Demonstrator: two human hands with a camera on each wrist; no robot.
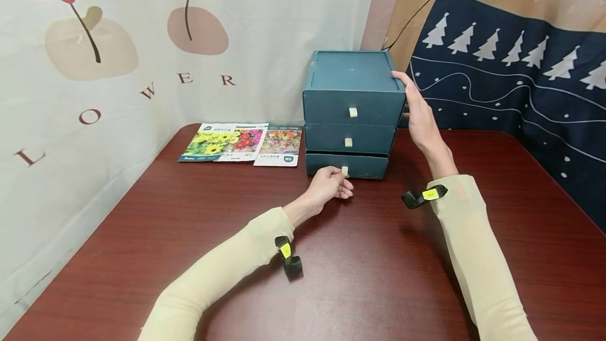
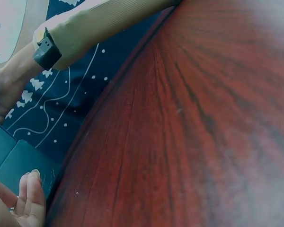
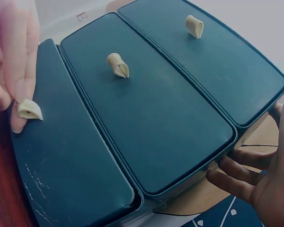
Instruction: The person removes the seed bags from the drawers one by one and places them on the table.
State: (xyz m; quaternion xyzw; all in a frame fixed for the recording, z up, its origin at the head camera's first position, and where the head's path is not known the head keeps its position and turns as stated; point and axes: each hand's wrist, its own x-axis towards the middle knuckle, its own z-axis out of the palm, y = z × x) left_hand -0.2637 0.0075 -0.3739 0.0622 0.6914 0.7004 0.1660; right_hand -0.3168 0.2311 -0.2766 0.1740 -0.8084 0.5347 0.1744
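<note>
A dark teal desktop drawer cabinet point(image 1: 352, 70) stands on the table with three drawers, each bearing a cream loop tab. The bottom drawer point(image 1: 366, 167) juts out slightly, with a dark gap above its front. My left hand point(image 1: 326, 186) pinches that drawer's cream pull tab point(image 3: 29, 109) between its fingertips; the other fingers hang loosely below. At the cabinet's right side, my right hand point(image 1: 420, 120) rests with its fingers extended against the wall and upper edge. The middle drawer point(image 3: 146, 104) and top drawer point(image 3: 213, 61) sit closed. What the drawers hold is hidden.
Several flower seed packets point(image 1: 279, 146) lie overlapping left of the cabinet on the dark red wooden table point(image 1: 350, 267). Behind is a white curtain point(image 1: 274, 25) with flower prints; a navy cloth point(image 1: 502, 78) with white trees hangs at the right.
</note>
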